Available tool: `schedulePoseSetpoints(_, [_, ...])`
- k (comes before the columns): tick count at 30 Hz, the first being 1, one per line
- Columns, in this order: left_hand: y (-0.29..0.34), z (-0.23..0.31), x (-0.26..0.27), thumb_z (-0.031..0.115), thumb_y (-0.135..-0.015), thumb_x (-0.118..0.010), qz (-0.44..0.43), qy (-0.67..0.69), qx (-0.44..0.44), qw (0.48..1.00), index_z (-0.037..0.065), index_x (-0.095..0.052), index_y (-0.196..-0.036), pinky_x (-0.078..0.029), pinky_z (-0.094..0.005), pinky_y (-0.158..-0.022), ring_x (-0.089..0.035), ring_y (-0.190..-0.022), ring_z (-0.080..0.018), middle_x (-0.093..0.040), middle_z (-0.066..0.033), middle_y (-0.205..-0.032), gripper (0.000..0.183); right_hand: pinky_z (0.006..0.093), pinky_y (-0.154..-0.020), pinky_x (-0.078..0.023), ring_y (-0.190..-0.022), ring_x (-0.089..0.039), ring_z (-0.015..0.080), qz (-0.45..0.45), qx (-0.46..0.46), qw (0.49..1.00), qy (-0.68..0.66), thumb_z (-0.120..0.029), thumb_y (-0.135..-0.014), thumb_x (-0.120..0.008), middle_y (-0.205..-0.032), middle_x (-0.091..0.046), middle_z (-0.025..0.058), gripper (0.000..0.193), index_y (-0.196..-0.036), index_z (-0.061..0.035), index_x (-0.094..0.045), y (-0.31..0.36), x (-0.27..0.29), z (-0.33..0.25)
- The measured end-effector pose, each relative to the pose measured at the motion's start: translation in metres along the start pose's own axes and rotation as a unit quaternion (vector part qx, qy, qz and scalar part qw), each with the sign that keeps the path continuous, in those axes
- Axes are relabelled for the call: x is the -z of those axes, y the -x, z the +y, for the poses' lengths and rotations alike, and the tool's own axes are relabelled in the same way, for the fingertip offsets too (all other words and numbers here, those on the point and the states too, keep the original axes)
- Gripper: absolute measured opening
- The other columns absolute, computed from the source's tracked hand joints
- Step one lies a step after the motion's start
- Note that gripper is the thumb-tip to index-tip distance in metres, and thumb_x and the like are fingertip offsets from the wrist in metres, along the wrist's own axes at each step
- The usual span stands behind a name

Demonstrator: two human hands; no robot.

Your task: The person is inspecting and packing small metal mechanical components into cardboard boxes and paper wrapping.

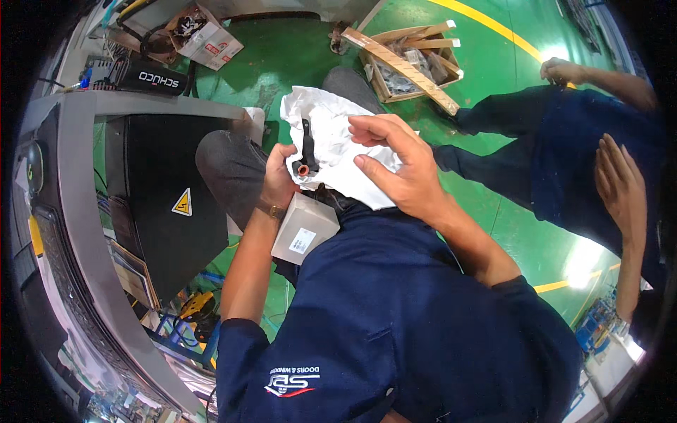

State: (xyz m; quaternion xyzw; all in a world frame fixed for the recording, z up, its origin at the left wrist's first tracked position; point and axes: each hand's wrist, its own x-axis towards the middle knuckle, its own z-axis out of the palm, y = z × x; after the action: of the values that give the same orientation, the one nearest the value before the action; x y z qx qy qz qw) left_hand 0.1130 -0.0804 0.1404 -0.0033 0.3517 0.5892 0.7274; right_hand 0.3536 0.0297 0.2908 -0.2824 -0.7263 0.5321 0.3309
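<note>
White crumpled paper (345, 134) lies spread over my lap. On its left side is a slim black part (308, 144) with a copper-coloured ring at its near end; its exact kind I cannot make out. My left hand (278, 173) grips the paper's left edge beside this part, its thumb on top and the other fingers hidden beneath. Over the right side of the paper is my right hand (402, 162), fingers stretched and thumb apart, with nothing visible in it. A small grey carton (305, 229) with a white label rests on my lap against my left wrist.
At left stands a grey-framed bench (84, 134) with a black cabinet (169, 204) below. An open carton (204, 42) sits at the far left. Ahead, a wooden crate (409, 67) holds wrapped pieces, with a plank across it. Another person (564, 148) stands close at right.
</note>
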Motion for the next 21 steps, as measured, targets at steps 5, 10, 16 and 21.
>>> schedulePoseSetpoints(5, [-0.001,-0.003,-0.004,0.029,-0.098,-0.051,0.066,0.015,-0.007,0.998,0.002,-0.071,-0.115,-0.063,-0.0369,-0.078,-0.076,-0.085,-0.0229,-0.077,-0.0105,-0.103,0.038,0.035,-0.097,-0.055,-0.11,-0.07,0.0231,-0.022,0.0,1.0,0.008,0.003,-0.091,-0.074,-0.121,-0.071,0.0147,0.048,-0.138,-0.0002,-0.066,0.002,0.001,-0.002])
schedulePoseSetpoints(10, [-0.007,-0.008,0.004,0.026,-0.096,-0.054,0.129,0.018,-0.028,0.991,0.004,-0.07,-0.107,-0.063,-0.0366,-0.072,-0.074,-0.076,-0.0229,-0.075,-0.0107,-0.094,0.03,0.0344,-0.099,-0.054,-0.111,-0.07,0.0223,-0.018,0.009,1.0,0.015,0.001,-0.092,-0.074,-0.122,-0.071,0.015,0.045,-0.136,0.002,-0.066,0.0,0.006,-0.005])
schedulePoseSetpoints(16, [-0.002,-0.003,0.009,0.024,-0.098,-0.055,0.062,0.033,-0.01,0.998,0.004,-0.071,-0.104,-0.062,-0.0357,-0.068,-0.073,-0.073,-0.0217,-0.075,-0.0093,-0.093,0.027,0.033,-0.099,-0.054,-0.111,-0.07,0.0206,0.019,0.012,0.999,0.032,0.0,-0.095,-0.073,-0.121,-0.071,0.0138,0.041,-0.136,0.0016,-0.067,-0.004,0.02,0.001])
schedulePoseSetpoints(21, [-0.006,-0.006,0.007,0.024,-0.098,-0.054,0.083,0.028,-0.025,0.996,0.003,-0.071,-0.105,-0.062,-0.0355,-0.071,-0.073,-0.077,-0.0207,-0.075,-0.0101,-0.095,0.028,0.0331,-0.099,-0.054,-0.11,-0.07,0.0204,0.018,0.015,0.999,0.031,0.001,-0.095,-0.073,-0.12,-0.072,0.0135,0.04,-0.135,0.0011,-0.068,-0.004,0.021,0.001])
